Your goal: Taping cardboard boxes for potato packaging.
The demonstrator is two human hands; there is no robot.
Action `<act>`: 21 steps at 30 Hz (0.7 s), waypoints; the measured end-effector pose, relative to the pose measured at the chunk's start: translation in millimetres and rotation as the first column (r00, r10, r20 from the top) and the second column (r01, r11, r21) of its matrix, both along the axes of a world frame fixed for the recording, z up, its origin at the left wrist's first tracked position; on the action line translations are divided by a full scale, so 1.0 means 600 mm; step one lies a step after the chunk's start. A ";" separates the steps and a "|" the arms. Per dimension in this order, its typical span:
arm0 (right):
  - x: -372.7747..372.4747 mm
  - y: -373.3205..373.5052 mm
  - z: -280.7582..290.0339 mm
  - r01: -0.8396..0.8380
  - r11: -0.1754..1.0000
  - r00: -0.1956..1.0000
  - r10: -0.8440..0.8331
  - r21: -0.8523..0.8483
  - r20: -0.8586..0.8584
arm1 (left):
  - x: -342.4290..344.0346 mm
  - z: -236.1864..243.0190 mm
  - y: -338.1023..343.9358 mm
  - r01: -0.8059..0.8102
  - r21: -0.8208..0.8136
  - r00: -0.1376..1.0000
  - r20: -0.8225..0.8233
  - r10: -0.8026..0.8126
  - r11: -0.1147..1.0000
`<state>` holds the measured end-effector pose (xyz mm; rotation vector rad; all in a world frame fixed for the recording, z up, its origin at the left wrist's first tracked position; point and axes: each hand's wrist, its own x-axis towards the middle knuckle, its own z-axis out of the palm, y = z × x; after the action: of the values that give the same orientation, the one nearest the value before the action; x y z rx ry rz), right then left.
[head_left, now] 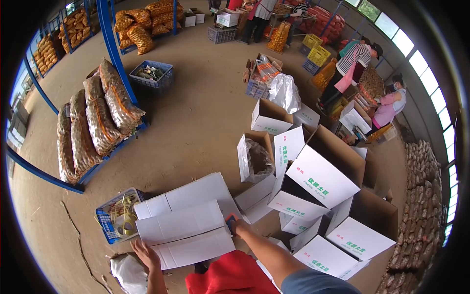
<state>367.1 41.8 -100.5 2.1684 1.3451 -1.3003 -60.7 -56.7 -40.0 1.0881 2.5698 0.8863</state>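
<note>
In front of me lies a white cardboard box (183,237), closed, with a seam running across its upper face. My left hand (145,255) rests at its left edge, fingers stretched out and apart. At the right edge my right hand (240,228) is closed round a blue and orange-red tape dispenser (230,222), partly hidden by the fingers. Just beyond the box is another flat white cardboard piece (193,192). A red garment (235,275) shows below the box, on my own body.
Several open white cartons (323,171) are heaped to my right. At left stand a blue crate (110,223) with strapping and tape, a white bag (128,273), and filled sacks (100,112) on a blue rack. Co-workers (350,68) stand at the far right.
</note>
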 end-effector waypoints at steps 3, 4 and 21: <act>-0.041 0.034 0.055 0.387 0.911 0.916 -0.363 0.141 -0.169 | -0.112 -0.097 -0.013 -0.096 -0.121 0.405 0.902 0.150 0.988; -0.049 0.029 0.045 0.248 0.847 0.966 -0.251 0.471 -0.057 | -0.115 -0.113 0.003 -0.021 -0.080 0.446 0.891 0.081 0.997; -0.045 -0.356 0.432 0.624 0.548 0.771 -0.551 0.557 -0.321 | -0.228 0.159 -0.077 0.478 0.333 -0.201 0.942 -0.268 0.813</act>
<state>340.2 -171.5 158.9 3.3104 1.2552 -1.2845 -197.5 -102.9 55.5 0.5732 0.8213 0.7656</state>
